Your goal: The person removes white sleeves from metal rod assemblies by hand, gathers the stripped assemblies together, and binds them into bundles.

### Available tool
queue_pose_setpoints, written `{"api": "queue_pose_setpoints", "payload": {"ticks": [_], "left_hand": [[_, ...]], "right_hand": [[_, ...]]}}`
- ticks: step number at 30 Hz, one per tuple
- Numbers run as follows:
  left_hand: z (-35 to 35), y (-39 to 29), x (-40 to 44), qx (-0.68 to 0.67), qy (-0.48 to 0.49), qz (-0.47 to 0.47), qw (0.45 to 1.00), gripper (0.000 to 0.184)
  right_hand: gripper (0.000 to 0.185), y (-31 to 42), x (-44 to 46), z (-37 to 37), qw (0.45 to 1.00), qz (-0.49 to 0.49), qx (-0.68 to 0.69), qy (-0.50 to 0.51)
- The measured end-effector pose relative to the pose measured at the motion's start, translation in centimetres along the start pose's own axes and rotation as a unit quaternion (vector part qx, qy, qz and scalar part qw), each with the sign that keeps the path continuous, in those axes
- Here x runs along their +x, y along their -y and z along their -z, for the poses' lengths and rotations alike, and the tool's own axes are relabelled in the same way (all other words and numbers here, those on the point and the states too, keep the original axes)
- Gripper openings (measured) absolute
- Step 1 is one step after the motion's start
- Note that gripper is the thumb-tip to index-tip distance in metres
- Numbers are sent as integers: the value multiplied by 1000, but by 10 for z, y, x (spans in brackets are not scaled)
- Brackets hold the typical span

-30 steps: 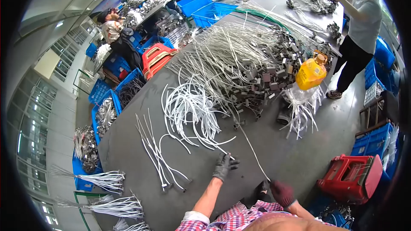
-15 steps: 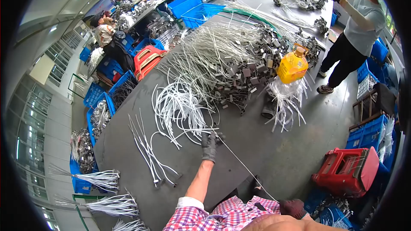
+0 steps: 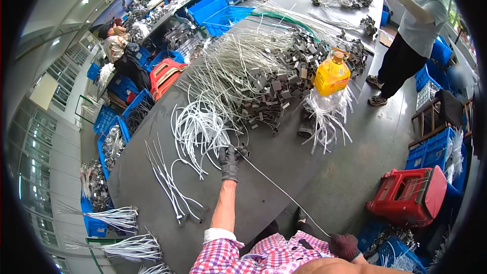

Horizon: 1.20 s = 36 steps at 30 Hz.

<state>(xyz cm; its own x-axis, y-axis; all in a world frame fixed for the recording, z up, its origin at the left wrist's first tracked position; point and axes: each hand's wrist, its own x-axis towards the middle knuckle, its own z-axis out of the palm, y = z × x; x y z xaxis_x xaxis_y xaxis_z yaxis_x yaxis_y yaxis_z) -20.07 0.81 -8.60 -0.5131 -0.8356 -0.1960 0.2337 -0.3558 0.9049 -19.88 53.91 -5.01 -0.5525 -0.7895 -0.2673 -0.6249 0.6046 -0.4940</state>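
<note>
item one: left hand (image 3: 229, 164), grey glove, fingers bent in a narrow spread; the thin strand (image 3: 289, 196) meets it at the thumb side, though whether the fingertips are closed on that strand or on a white tube cannot be told.

item two: thin strand, one length, running from the left hand down and across to the right hand, nearly straight.

item three: right hand (image 3: 345, 246), dark red glove, closed on the strand's lower end, beyond the table edge (palm hidden from view).

step, as judged: strand drawn out between the hands, its upper end at the tubes. the next move calls for a steady left hand and a pull in line with the strand, as a sideways tug could drag neighbouring tubes along.

just beyond the left fingers: white tubes (image 3: 200, 127), looped in a loose heap on the dark table (image 3: 253, 208). left of that hand: several loose white lengths, laid apart from the heap.

farther out, beyond the heap: metallic strands (image 3: 243, 56) with dark block ends (image 3: 274, 89). right of these: yellow jug (image 3: 331, 76), upright. beyond the jug: a co-worker (image 3: 418, 20), standing. right of the right hand: red stool (image 3: 408, 195).
</note>
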Motion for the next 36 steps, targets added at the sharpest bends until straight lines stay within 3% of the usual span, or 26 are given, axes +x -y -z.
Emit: {"api": "queue_pose_setpoints", "payload": {"ticks": [2, 8, 11, 16, 17, 19, 20, 22, 24, 26, 27, 32, 34, 36], "left_hand": [[-5, -6, -10, 11, 27, -12, 1000, 19], [12, 5, -41, 53, 59, 164, 983, 16], [-2, -1, -93, 94, 91, 171, 977, 14], [-8, -8, -122, 71, 87, 189, 976, 15], [-15, -16, -124, 92, 123, 186, 971, 16], [-32, -28, -134, 114, 182, 200, 956, 17], [-39, -26, -142, 114, 181, 201, 956, 17], [-50, -19, -154, 112, 178, 203, 956, 18], [-45, -2, -168, 131, 207, 190, 951, 17], [-41, 21, -191, 126, 262, 259, 921, 18], [-45, 25, -199, 128, 265, 258, 920, 18], [-51, 26, -206, 150, 283, 220, 921, 20], [-50, 10, -200, 182, 270, 225, 918, 22], [-45, -3, -187, 136, 208, 183, 951, 24]], "right_hand": [[19, 5, -1, 0, 1000, 4, 10, -16], [18, 9, -9, -12, 998, -40, 41, 36], [17, 5, -12, -20, 995, -38, 90, -24], [20, 21, 17, 5, 993, -81, 73, 41], [20, 23, 24, 4, 993, -82, 72, 45], [26, 28, 41, -4, 991, 15, 130, -33], [26, 38, 46, 2, 991, 15, 130, -32], [22, 62, 58, 20, 943, -65, 325, -34], [19, 68, 65, 23, 940, -79, 331, -17], [24, 66, 73, 10, 965, 28, 261, -29], [22, 75, 81, 17, 945, -31, 323, -25], [19, 76, 113, 29, 954, -17, 299, -3], [19, 69, 122, 35, 931, -30, 351, 93], [17, 50, 125, 29, 932, -27, 344, 111]]}}
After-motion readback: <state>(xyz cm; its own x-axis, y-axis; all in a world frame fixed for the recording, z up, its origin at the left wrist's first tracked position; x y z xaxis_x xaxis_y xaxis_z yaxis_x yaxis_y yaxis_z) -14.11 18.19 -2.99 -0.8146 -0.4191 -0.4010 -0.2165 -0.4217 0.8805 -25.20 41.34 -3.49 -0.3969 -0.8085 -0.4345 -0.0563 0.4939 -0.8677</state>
